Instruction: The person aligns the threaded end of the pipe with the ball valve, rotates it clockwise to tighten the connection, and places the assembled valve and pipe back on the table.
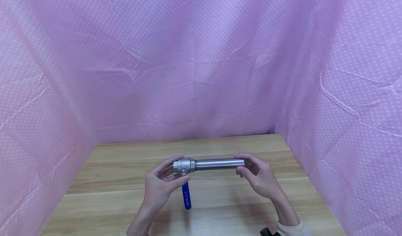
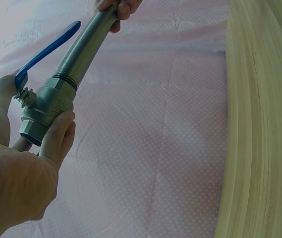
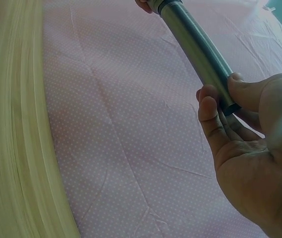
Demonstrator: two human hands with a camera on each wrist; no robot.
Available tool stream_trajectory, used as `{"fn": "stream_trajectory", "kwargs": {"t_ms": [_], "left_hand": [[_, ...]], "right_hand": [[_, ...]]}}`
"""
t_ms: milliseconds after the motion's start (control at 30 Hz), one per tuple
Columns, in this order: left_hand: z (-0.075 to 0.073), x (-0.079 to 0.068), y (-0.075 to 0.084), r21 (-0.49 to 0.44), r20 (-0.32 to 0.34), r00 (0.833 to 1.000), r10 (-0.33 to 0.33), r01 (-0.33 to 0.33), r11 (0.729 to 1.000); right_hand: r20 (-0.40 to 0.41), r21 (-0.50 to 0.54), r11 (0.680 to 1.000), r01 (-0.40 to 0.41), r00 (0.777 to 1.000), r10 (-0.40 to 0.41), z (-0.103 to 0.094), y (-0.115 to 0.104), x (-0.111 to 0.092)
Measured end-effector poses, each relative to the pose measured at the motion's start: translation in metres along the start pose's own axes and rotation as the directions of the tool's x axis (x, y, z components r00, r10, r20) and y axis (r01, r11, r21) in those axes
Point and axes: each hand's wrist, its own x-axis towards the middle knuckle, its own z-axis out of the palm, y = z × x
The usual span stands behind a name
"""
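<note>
Left hand (image 1: 158, 185): fingers partly open, curled round steel ball valve (image 1: 184, 165), thumb by base of blue lever (image 1: 186, 196). Right hand (image 1: 262, 176): thumb and fingers spaced pipe-width apart, pinching free end of steel pipe (image 1: 218, 163). Pipe's other end sits in valve, some thread showing. Assembly held above table (image 1: 103, 180), roughly parallel to far edge; lever points away from that edge. Pink dotted cloth (image 1: 194, 72) behind far edge.

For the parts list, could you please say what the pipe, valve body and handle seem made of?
Pipe: probably steel, smooth, with bright lengthwise highlights. Valve body: likely cast metal, satin grey with raised lettering. Handle: perhaps plastic-coated, by its even blue sheen.
</note>
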Motion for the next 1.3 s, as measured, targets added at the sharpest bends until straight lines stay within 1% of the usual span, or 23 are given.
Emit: {"fn": "stream_trajectory", "kwargs": {"t_ms": [100, 367, 667, 967, 1300], "left_hand": [[0.0001, 0.0002, 0.001, 0.003, 0.002, 1.0, 0.0, 0.0, 1.0], [0.0005, -0.0004, 0.0035, 0.0, 0.0, 1.0, -0.008, 0.008, 1.0], [-0.0002, -0.0007, 0.0022, -0.002, 0.005, 1.0, 0.007, -0.007, 1.0], [-0.0004, -0.001, 0.002, 0.007, 0.001, 1.0, 0.005, -0.005, 1.0], [0.0003, -0.0012, 0.0043, 0.007, -0.003, 1.0, -0.004, 0.004, 1.0]], "right_hand": [[0.009, 0.0, 1.0, 0.02, 1.0, -0.02, -0.0007, 0.0005, 0.0002], [0.027, 0.001, 1.0, 0.022, 0.999, -0.022, -0.0014, 0.0019, -0.0008], [0.023, 0.101, 0.995, 0.009, 1.0, -0.011, -0.0001, -0.0006, 0.0009], [0.015, 0.068, 0.997, 0.027, 1.0, -0.028, -0.0001, -0.0008, 0.0001], [0.006, 0.054, 0.998, 0.022, 1.0, -0.023, -0.0004, -0.001, -0.0002]]}}
